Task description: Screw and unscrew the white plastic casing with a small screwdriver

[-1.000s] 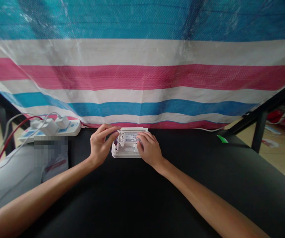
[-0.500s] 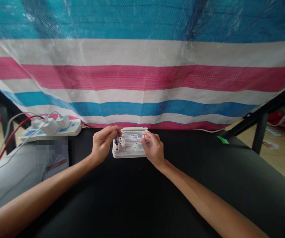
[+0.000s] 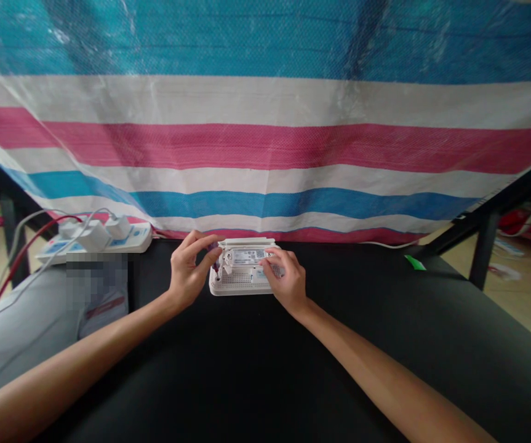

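Observation:
A white router-like device (image 3: 237, 279) with a printed label and vent holes lies near the back edge of the black table. At its left end, my left hand (image 3: 189, 269) pinches a small dark screwdriver (image 3: 216, 261), whose tip points down at the casing. My right hand (image 3: 287, 278) rests on the device's right side, thumb and forefinger brought near each other by the label; whatever is between them is too small to make out.
A white power strip (image 3: 143, 237) with plugs and cables sits at the back left, beside a grey cloth-like item (image 3: 108, 298). Farther right lies a green scrap (image 3: 415, 263). Striped sheeting (image 3: 265, 144) hangs behind the table (image 3: 256, 369).
The fingers of my left hand have shifted and spread somewhat around the screwdriver, and the hand has moved slightly left. My right hand looks nearly the same.

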Available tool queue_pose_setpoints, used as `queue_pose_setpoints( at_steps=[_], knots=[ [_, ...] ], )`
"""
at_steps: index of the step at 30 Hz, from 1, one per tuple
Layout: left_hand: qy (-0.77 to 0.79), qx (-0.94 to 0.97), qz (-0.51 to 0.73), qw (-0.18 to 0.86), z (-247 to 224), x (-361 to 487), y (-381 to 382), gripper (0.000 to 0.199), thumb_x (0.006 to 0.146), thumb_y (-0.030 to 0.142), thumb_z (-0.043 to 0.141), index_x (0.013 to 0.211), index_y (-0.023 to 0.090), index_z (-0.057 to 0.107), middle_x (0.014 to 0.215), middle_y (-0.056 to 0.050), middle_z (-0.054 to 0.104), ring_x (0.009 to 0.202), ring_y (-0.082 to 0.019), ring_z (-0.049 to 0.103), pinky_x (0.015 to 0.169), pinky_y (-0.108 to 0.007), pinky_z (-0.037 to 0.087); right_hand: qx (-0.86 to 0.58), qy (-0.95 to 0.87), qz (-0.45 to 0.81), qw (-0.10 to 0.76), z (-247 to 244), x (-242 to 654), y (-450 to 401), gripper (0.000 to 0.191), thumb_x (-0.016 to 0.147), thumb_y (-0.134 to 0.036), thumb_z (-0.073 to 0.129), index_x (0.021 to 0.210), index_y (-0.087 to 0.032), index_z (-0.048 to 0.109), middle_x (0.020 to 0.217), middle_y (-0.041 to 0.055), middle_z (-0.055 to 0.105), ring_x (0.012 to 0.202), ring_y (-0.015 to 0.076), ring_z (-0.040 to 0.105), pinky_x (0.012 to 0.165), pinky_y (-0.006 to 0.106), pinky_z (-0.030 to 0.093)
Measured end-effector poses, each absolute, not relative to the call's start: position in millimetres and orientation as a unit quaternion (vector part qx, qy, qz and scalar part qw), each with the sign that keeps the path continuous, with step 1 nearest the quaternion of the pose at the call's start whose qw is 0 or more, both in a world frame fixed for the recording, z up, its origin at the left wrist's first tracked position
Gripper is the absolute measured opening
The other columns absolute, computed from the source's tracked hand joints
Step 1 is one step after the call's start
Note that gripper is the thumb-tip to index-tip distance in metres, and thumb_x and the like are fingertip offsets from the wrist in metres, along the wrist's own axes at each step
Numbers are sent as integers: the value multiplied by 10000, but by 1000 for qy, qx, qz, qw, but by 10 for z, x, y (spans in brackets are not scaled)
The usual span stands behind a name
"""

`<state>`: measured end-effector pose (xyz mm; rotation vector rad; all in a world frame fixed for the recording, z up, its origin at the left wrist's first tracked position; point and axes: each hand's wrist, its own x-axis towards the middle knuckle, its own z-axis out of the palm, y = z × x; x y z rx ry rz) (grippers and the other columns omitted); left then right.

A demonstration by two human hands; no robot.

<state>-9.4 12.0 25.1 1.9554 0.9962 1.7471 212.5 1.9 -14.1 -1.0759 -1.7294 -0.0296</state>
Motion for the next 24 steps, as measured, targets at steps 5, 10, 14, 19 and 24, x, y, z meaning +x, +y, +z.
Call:
queue_pose_setpoints(
  at_steps=[5, 10, 14, 19, 24],
  knots=[
    [340, 699, 601, 184, 238, -123, 117, 197, 899, 224, 636, 1064, 248, 741, 862, -19, 651, 775, -151, 591, 698, -281, 458, -442, -726, -34, 525, -139, 2124, 17, 173, 910, -197, 558, 1066, -236, 622, 791, 10, 768, 827, 220, 715, 848, 374, 543],
    [314, 708, 584, 242, 241, -109, 98, 244, 967, 253, 525, 1126, 196, 700, 882, -47, 661, 781, -158, 602, 667, -281, 475, -416, -730, -50, 540, -163, 2130, 36, 252, 858, -121, 568, 1073, -249, 602, 783, -14, 768, 809, 211, 723, 837, 366, 550],
    [331, 716, 578, 211, 275, -100, 80, 233, 964, 269, 532, 1096, 203, 712, 955, -59, 648, 870, -171, 594, 762, -305, 483, -406, -731, -48, 547, -163, 2129, 41, 273, 847, -99, 558, 1072, -250, 591, 786, -18, 770, 805, 216, 721, 822, 375, 549],
    [329, 711, 593, 189, 271, -88, 106, 198, 899, 248, 648, 1084, 223, 715, 925, -34, 606, 840, -154, 573, 741, -282, 477, -399, -732, -38, 551, -137, 2130, 22, 224, 872, -128, 575, 1063, -243, 597, 798, -6, 773, 800, 222, 719, 810, 386, 541],
    [336, 702, 599, 189, 248, -70, 125, 184, 885, 210, 668, 1063, 227, 713, 881, -16, 600, 785, -135, 572, 709, -266, 472, -418, -730, -20, 540, -125, 2125, 7, 145, 905, -199, 588, 1041, -235, 624, 798, 10, 772, 789, 221, 723, 823, 389, 533]
  ],
)
